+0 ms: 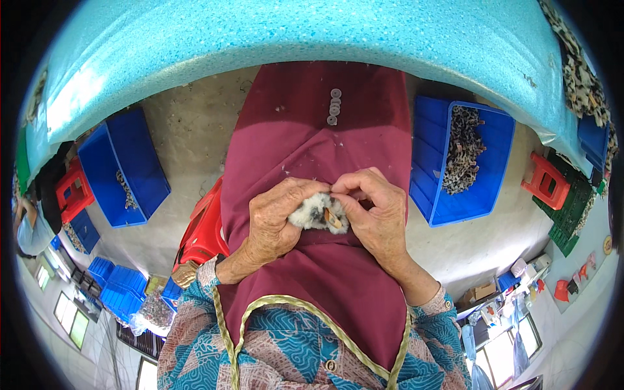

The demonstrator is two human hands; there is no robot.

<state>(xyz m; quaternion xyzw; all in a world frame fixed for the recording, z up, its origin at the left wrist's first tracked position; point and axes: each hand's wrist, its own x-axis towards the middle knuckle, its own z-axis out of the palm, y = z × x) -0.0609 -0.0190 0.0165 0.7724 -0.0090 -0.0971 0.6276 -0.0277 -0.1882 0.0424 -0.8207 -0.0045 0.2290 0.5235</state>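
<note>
A small fluffy piece of white and grey fur (316,213), with a tan, pointed flap on its right side, is held above my lap. My left hand (278,213) is closed on its left side, thumb and fingers pressed into the fur. At its upper right edge my right hand (376,211) pinches with thumb and forefinger; whatever fine bit lies between those tips is too small to make out. Under both hands spreads a maroon apron (312,146), with small pale tufts and a short row of light round discs lying on it.
A light-blue covered table (312,32) curves across the front. On the right, a blue crate (429,156) holds many mottled pieces; another blue crate (140,159) at left holds a few. Red stools (201,227) (549,182) stand about. A person (34,227) is at far left.
</note>
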